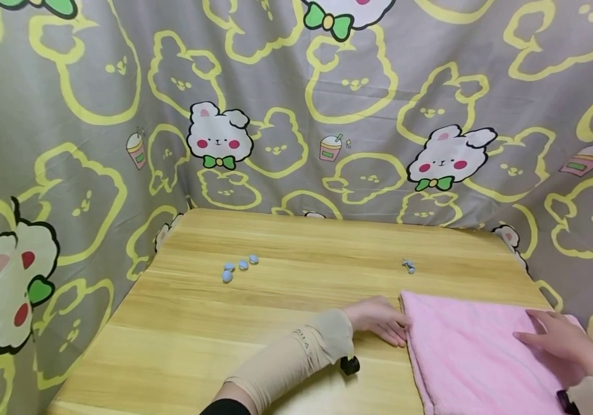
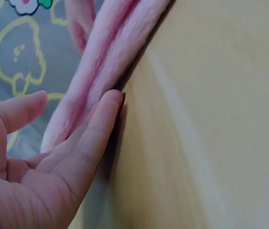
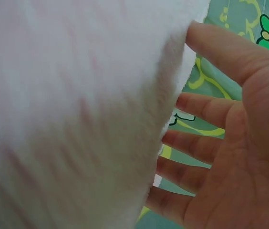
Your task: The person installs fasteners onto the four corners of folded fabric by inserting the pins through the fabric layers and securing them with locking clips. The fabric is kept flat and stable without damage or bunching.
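A folded pink towel [image 1: 473, 346] with a fuzzy surface lies at the right front of the wooden table. My left hand [image 1: 379, 320] touches its left folded edge with extended fingers; in the left wrist view the fingertips [image 2: 111, 97] meet the layered side, where the towel [image 2: 120, 52] borders the tabletop. At the opposite side, my right hand [image 1: 561, 340] rests along the right part of the towel. Its thumb and fingers are spread in the right wrist view, tips [image 3: 196, 33] at the towel's edge [image 3: 172, 62]. Part of the right fingers' contact is hidden behind the cloth.
Several small light-blue rounded pieces [image 1: 227, 276] lie at the table's left back. Small blue pieces with thin stems [image 1: 409, 266] lie behind the towel. A grey curtain [image 1: 276, 86] with cartoon bears and rabbits hangs around the wooden table [image 1: 172, 334] at the back and sides.
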A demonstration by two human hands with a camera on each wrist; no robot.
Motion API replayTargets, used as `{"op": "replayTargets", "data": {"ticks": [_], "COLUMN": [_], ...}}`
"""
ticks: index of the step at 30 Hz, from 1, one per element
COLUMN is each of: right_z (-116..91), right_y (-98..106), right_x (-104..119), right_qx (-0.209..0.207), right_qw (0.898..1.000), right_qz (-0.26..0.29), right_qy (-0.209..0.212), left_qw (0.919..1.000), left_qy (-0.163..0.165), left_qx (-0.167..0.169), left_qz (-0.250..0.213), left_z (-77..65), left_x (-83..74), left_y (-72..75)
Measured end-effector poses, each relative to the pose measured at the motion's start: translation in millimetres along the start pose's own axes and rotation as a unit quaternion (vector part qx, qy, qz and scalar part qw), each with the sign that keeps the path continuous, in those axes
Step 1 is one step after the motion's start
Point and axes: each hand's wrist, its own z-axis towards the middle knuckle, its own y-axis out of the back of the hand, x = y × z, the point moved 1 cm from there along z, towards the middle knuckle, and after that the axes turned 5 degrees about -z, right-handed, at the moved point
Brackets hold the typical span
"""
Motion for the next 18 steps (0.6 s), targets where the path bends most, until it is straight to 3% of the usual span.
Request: {"op": "replayTargets", "data": {"ticks": [10,18], "right_z": [0.9,-1.4], "right_y": [-2.3,-2.3], "right_x": [1.3,6.1], "right_qx": [-0.005,0.001], "right_qw": [1.0,1.0], "right_qz": [0.004,0.005], "right_qy": [0.002,-0.001], "left_qw": [0.9949,0.9902], "left_qy": [-0.03,-0.051], "left_qx": [-0.093,-0.116], "left_qz": [0.024,0.06], "left_z": [7.3,8.1], "left_x": [3.7,8.0], "left_y": [-21.6,-18.0]}}
